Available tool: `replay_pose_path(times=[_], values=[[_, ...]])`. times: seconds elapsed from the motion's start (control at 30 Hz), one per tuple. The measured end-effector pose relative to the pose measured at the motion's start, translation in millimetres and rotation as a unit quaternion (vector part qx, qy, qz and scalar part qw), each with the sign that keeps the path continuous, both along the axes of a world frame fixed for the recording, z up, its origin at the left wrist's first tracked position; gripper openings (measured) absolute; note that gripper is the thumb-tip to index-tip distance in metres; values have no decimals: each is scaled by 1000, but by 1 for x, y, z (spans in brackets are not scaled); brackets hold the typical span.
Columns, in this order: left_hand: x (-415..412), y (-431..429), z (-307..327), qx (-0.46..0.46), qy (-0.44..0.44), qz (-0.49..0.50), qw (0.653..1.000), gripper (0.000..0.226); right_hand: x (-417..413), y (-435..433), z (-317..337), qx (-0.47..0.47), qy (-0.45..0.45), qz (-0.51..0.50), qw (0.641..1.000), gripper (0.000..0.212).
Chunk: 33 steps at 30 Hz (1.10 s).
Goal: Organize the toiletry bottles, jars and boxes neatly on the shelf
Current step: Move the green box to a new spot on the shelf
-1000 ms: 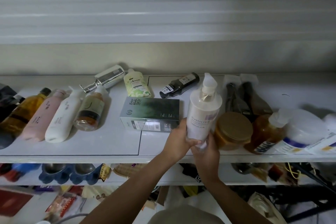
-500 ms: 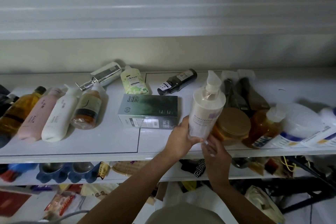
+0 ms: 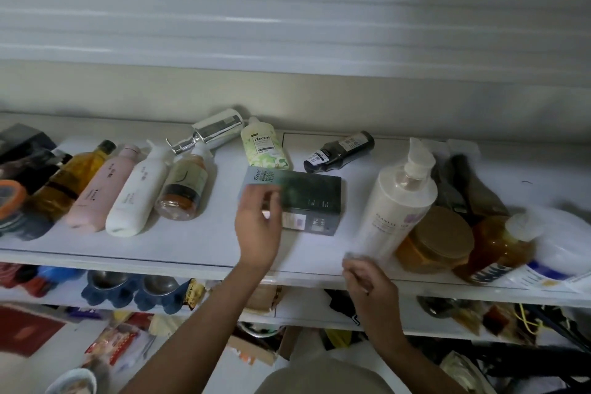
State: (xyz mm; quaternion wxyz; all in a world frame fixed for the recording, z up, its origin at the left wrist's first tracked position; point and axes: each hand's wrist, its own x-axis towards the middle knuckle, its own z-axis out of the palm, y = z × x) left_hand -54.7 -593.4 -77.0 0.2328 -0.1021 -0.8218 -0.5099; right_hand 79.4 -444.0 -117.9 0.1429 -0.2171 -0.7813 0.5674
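Observation:
A tall white pump bottle (image 3: 398, 201) stands leaning on the white shelf (image 3: 192, 246), against an amber jar with a tan lid (image 3: 438, 238). My right hand (image 3: 371, 281) is just below its base, fingers loosely curled, holding nothing. My left hand (image 3: 259, 227) is open over the left end of a dark green box (image 3: 307, 198) that lies flat mid-shelf. At the left lie an amber bottle (image 3: 73, 179), a pink bottle (image 3: 102, 189), a white bottle (image 3: 137, 195) and a clear bottle with orange contents (image 3: 184, 189).
At the back lie a silver pump bottle (image 3: 214, 131), a light green bottle (image 3: 263, 145) and a small dark bottle (image 3: 340, 152). An amber pump bottle (image 3: 499, 246) and white containers (image 3: 563, 240) crowd the right end. Lower shelves hold clutter.
Both hands have let go of the white pump bottle, which now rests on the shelf. My left hand moved left onto the green box; my right hand dropped below the shelf edge.

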Motion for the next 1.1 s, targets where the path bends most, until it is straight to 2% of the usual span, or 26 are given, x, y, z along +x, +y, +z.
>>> replay_pose_path(times=[0.03, 0.1, 0.2, 0.3, 0.37, 0.43, 0.5, 0.6, 0.67, 0.77, 0.83, 0.9, 1.0, 1.1], values=[[-10, -10, 5, -1, -6, 46, 999, 16, -5, -8, 3, -17, -9, 30, 999, 20], [-32, -24, 5, -21, -87, 82, 993, 35, -20, -23, 7, -65, -21, 71, 995, 32], [-53, -38, -7, -15, -252, 8, 968, 63, -50, -40, 15, -217, -55, 48, 974, 48], [-52, -42, -13, 84, -326, -60, 940, 57, -76, -49, 22, -336, -68, -8, 939, 60], [-49, -43, -12, 110, -320, -66, 939, 48, -88, -55, 29, -378, -68, -34, 923, 63], [-46, -48, -8, 134, -323, -78, 934, 51, -98, -60, 32, -414, -70, -67, 905, 56], [-45, -54, -7, 148, -325, -97, 929, 55, -110, -61, 34, -458, -80, -90, 881, 58], [-42, -62, -8, 131, -288, -114, 942, 49, -124, -59, 35, -506, -104, -73, 853, 67], [-40, -68, -11, 135, -288, -111, 941, 54, -129, -57, 32, -525, -116, -61, 841, 67], [-37, -78, -16, 124, -298, -121, 939, 78, -133, -60, 28, -519, -123, -50, 845, 73], [-33, -81, -19, 113, -283, -124, 944, 80, -135, -61, 26, -525, -122, -55, 840, 68], [-28, -84, -20, 116, -268, -121, 949, 75, -136, -60, 21, -539, -106, -52, 834, 64], [-24, -91, -21, 130, -254, -104, 953, 61, -137, -60, 19, -545, -76, -64, 833, 72], [-19, -106, -21, 156, -251, -81, 952, 45, -134, -56, 15, -458, -57, -108, 881, 92]])
